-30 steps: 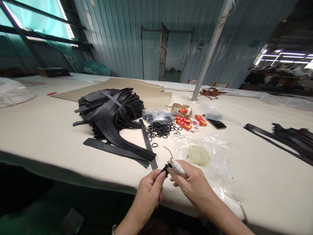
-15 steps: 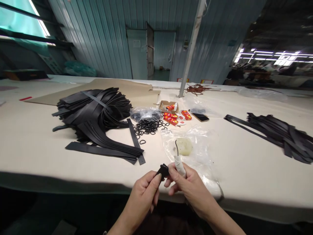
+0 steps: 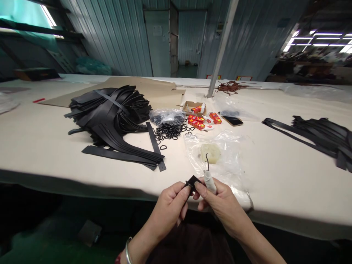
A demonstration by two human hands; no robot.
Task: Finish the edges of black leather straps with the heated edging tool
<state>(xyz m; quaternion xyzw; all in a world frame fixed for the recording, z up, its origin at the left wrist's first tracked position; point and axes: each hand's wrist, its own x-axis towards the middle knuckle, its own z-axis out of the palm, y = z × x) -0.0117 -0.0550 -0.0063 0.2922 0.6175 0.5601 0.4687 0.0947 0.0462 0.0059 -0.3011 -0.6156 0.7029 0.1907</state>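
My left hand (image 3: 168, 209) pinches a short black strap (image 3: 194, 179) between thumb and fingers, just off the table's front edge. A thin black ring seems to sit in the strap's fold. With thumb and forefinger my right hand (image 3: 221, 200) grips the strap's other end. The same hand also keeps hold of a tool with a white-wrapped handle (image 3: 209, 182). Its thin, dark, bent tip points up and away from me. Beyond it a pale yellow waxy block (image 3: 210, 153) lies on a clear plastic bag (image 3: 233, 146).
Left on the table lies a big bundle of black straps (image 3: 110, 113). Beside it are loose black D-rings (image 3: 170, 131) and red-yellow boxes (image 3: 196, 123). A phone (image 3: 233, 120) lies behind the bag, near a metal post (image 3: 221, 51). More black straps (image 3: 324, 137) are at right.
The strap end has turned flatter between my hands, and my right thumb now presses on it. The view has tilted down and swung slightly left.
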